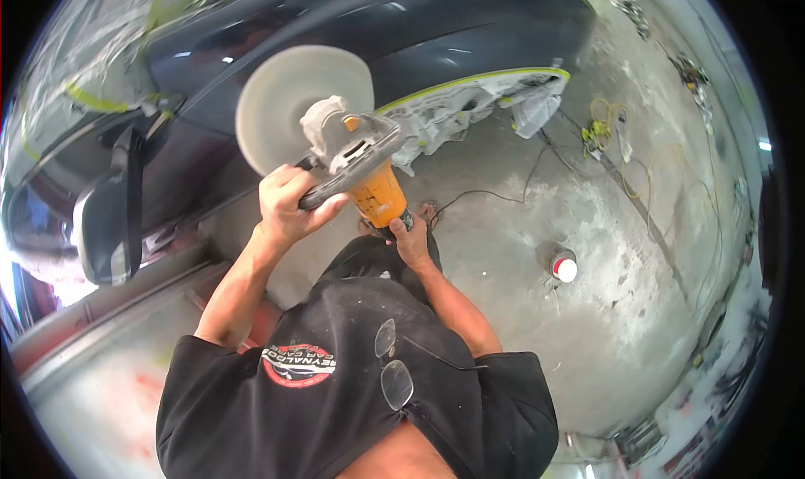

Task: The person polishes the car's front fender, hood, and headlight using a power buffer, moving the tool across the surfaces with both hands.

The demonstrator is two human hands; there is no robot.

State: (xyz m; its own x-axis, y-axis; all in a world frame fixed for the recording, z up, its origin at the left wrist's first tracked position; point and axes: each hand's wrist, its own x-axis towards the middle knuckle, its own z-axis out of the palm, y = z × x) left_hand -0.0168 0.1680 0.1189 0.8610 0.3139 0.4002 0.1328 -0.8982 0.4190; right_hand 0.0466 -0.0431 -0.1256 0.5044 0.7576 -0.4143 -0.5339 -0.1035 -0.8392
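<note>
An orange and black polisher (379,196) is held up in front of me, level with the dark, glossy car body (470,28). My left hand (289,201) wraps round its black loop handle, near the head. Further back, my right hand (412,241) grips the dark rear end of the tool. The round whitish pad (281,102) overlaps the car panel in this view, its surface smooth and blurred. A pale cloth-like cover (322,120) sits around the polisher's head. The power cord (482,192) trails away to the right.
Green tape (470,80) and crumpled plastic sheeting (457,110) cover the wheel arch. To the left are the car's side mirror (109,215) and more masked glass. A bottle with a white cap (565,269) stands on the concrete floor (503,311). Yellow cable (599,131) lies farther right.
</note>
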